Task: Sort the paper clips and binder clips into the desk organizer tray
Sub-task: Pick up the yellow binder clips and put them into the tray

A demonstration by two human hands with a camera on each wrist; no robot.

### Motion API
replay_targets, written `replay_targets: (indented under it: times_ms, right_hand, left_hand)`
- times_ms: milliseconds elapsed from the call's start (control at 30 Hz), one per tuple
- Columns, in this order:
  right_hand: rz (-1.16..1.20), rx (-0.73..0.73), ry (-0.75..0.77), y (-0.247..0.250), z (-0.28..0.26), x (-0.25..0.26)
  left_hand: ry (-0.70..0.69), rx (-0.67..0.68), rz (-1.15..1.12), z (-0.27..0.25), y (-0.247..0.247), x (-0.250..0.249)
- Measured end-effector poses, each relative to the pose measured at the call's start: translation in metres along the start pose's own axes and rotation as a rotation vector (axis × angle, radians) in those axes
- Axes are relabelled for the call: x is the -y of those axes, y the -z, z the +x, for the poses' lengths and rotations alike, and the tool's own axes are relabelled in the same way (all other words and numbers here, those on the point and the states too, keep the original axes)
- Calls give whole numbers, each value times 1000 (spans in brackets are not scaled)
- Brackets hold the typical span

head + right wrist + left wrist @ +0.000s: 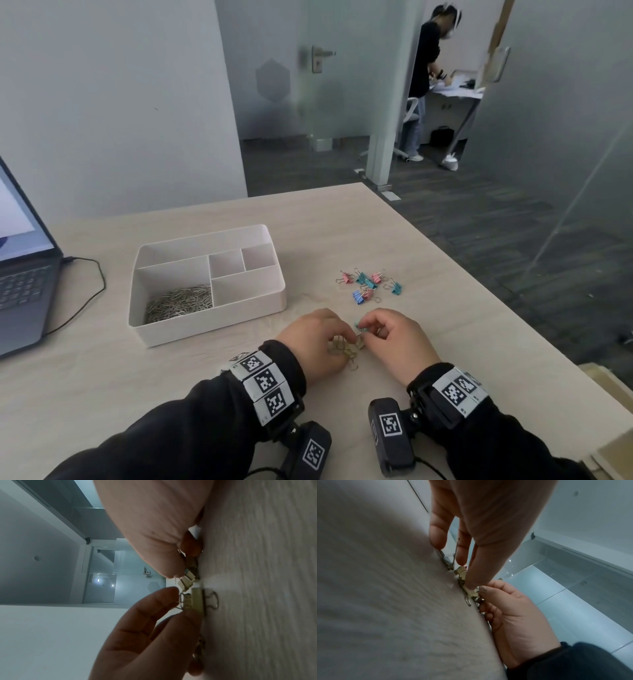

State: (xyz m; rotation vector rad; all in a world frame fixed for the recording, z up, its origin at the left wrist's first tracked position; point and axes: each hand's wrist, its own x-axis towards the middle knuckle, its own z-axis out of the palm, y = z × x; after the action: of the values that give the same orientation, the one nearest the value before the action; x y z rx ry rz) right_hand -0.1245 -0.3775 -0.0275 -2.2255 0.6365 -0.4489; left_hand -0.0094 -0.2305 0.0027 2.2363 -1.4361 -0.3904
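With left hand (313, 342), fingers bent, covered and pinned a small cluster of cream-coloured metal binder clips (346, 351) against the pale wood-grain table (137, 394); seemed, from the right wrist view, to close thumb and forefinger about one wire handle. With right hand (399, 341), pinched a single small teal binder clip (359, 325) between thumb and forefinger, just beside the cream cluster, with the other fingers curled in.

Had a loose scatter of pink, teal and blue binder clips (368, 286) lying further back on the table, apart from both hands and to the right of the white plastic desk organizer tray (205, 325). Had a heap of silver wire paper clips (178, 303) in the tray's front-left compartment; could see nothing in the other compartments. Dark open laptop (20, 274) at far left, well apart from the work.

Looked to be through the paper clips and into the binder-clip step, perhaps separating by colour, though hard to be sure. Next move, by judgement: needed to draw the teal clip free of the cream ones, lift the gathered clips without snagging the wire handles, carry them left over the tray wall, and drop them into a free compartment rather than in with the paper clips.
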Motion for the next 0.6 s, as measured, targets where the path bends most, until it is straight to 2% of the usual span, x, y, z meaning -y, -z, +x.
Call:
replay_targets:
  times_ms: [133, 267, 433, 600]
  right_hand:
    - [84, -17, -38, 1, -2, 0]
    - [232, -49, -93, 6, -2, 1]
    - [422, -68, -182, 12, -2, 9]
    - [718, -32, -285, 7, 5, 18]
  left_hand:
    - [-29, 24, 3, -3, -2, -1]
    - [15, 81, 30, -5, 0, 1]
    - [56, 78, 5, -7, 7, 6]
    - [145, 43, -57, -11, 16, 13]
